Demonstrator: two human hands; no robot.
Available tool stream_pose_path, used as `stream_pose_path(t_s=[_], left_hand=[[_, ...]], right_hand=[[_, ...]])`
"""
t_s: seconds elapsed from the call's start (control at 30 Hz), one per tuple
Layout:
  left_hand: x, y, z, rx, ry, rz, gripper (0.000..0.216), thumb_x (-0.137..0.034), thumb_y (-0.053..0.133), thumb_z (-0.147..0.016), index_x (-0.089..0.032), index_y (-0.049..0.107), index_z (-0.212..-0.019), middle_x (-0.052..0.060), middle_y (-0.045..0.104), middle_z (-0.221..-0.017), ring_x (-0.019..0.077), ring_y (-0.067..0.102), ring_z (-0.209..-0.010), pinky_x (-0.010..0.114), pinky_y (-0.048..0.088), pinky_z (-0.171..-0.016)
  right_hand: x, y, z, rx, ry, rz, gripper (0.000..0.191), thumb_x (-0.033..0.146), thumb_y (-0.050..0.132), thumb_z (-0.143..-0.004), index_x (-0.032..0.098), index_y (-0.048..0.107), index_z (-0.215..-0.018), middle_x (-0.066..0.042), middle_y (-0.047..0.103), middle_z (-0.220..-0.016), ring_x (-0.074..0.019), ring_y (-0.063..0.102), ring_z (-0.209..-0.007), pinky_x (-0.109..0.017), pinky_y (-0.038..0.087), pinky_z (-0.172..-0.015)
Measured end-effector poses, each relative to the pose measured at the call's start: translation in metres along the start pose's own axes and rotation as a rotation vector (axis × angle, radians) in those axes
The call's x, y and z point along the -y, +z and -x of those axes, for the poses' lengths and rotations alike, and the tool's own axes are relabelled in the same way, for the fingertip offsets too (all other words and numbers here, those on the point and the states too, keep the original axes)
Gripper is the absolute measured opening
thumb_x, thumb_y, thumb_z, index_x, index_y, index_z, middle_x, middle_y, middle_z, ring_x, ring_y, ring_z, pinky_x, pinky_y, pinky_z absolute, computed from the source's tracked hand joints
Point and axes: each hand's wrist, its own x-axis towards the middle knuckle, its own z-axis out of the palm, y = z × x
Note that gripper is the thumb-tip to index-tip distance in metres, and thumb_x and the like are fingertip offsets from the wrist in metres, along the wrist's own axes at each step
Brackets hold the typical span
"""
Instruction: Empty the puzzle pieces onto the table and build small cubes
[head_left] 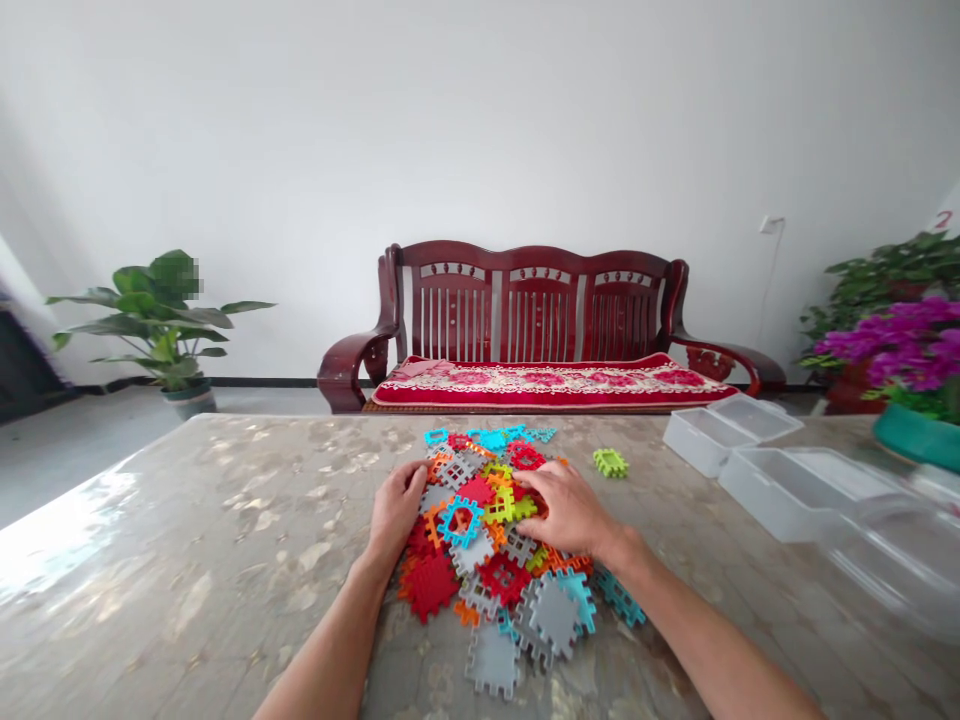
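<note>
A heap of flat interlocking plastic tiles in red, grey, blue, orange and green lies on the marble-patterned table. My left hand rests on the heap's left edge, fingers curled over the tiles. My right hand lies palm down on the heap's right side, its fingers spread flat across the tiles. One green tile sits apart, to the right of the pile. A large grey tile lies nearest me.
Clear plastic boxes and their lids stand at the table's right. A pot of purple flowers is at the far right. Beyond the table stand a red wooden bench and a green potted plant.
</note>
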Motion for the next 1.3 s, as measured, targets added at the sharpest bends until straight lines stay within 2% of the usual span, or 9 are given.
stream_pose_path(t_s=[0.1,0.2,0.4,0.63,0.8,0.93,1.0,1.13,1.3], left_hand=[[0.001,0.000,0.000,-0.002,0.015,0.009,0.042,-0.046,0.044,-0.082,-0.019,0.072,-0.099,0.005,0.074,-0.097,0.0233,0.066,-0.091,0.033,0.047,-0.087],[0.003,0.001,-0.001,-0.005,0.017,0.020,0.042,-0.046,0.046,-0.081,-0.019,0.072,-0.099,0.005,0.074,-0.096,0.0232,0.066,-0.090,0.033,0.048,-0.086],[0.001,0.000,-0.001,-0.002,0.008,-0.005,0.043,-0.045,0.044,-0.082,-0.018,0.072,-0.100,0.005,0.074,-0.097,0.0229,0.066,-0.090,0.033,0.048,-0.086],[-0.003,-0.001,0.001,-0.007,0.015,0.011,0.041,-0.045,0.044,-0.081,-0.019,0.072,-0.098,0.006,0.074,-0.097,0.0236,0.065,-0.092,0.033,0.047,-0.087],[-0.003,-0.001,0.001,-0.012,0.005,0.019,0.042,-0.046,0.045,-0.079,-0.019,0.072,-0.098,0.006,0.074,-0.098,0.0241,0.066,-0.092,0.034,0.048,-0.087],[-0.003,-0.002,0.001,-0.009,0.023,-0.018,0.043,-0.047,0.044,-0.081,-0.019,0.071,-0.098,0.006,0.074,-0.099,0.0241,0.065,-0.094,0.033,0.048,-0.087],[-0.002,-0.001,0.000,0.000,0.016,-0.025,0.043,-0.047,0.043,-0.081,-0.020,0.071,-0.099,0.005,0.074,-0.099,0.0239,0.065,-0.093,0.033,0.047,-0.088],[0.001,0.000,-0.002,0.004,0.013,-0.037,0.043,-0.048,0.042,-0.082,-0.020,0.071,-0.099,0.004,0.074,-0.098,0.0236,0.066,-0.093,0.032,0.048,-0.087],[0.002,-0.001,-0.002,0.002,0.017,-0.048,0.043,-0.048,0.043,-0.081,-0.020,0.071,-0.098,0.005,0.074,-0.097,0.0236,0.066,-0.093,0.031,0.048,-0.085]], right_hand=[[0.002,0.002,-0.001,-0.008,0.010,-0.018,0.063,0.031,0.073,-0.064,0.025,0.058,-0.125,-0.006,0.066,-0.108,-0.0241,0.053,-0.103,-0.036,0.041,-0.090],[0.001,0.000,-0.003,-0.034,-0.008,-0.047,0.067,0.028,0.072,-0.062,0.024,0.055,-0.127,-0.006,0.065,-0.113,-0.0248,0.052,-0.104,-0.037,0.040,-0.092],[-0.017,-0.015,-0.006,-0.060,-0.009,-0.197,0.077,0.019,0.072,-0.059,0.025,0.050,-0.132,-0.004,0.064,-0.114,-0.0217,0.054,-0.105,-0.036,0.041,-0.095],[-0.044,-0.034,-0.009,-0.076,0.058,-0.381,0.066,0.017,0.071,-0.059,0.024,0.059,-0.123,-0.004,0.062,-0.116,-0.0185,0.059,-0.098,-0.032,0.047,-0.088],[-0.091,-0.041,-0.006,-0.306,0.251,-0.467,0.060,0.023,0.070,-0.060,0.022,0.061,-0.119,-0.006,0.064,-0.118,-0.0202,0.061,-0.100,-0.037,0.046,-0.094],[-0.145,-0.030,0.009,-0.386,0.467,-0.581,0.062,0.028,0.069,-0.061,0.018,0.059,-0.121,-0.011,0.065,-0.119,-0.0249,0.061,-0.108,-0.041,0.047,-0.094],[-0.164,-0.020,0.018,-0.405,0.511,-0.580,0.062,0.029,0.068,-0.062,0.017,0.058,-0.123,-0.012,0.065,-0.120,-0.0256,0.061,-0.109,-0.040,0.048,-0.092],[-0.181,-0.005,0.026,-0.436,0.532,-0.601,0.063,0.030,0.067,-0.065,0.018,0.056,-0.126,-0.013,0.064,-0.123,-0.0251,0.063,-0.107,-0.040,0.051,-0.089],[-0.190,0.001,0.029,-0.469,0.545,-0.668,0.066,0.030,0.068,-0.062,0.018,0.055,-0.126,-0.015,0.063,-0.125,-0.0264,0.061,-0.111,-0.041,0.049,-0.092]])
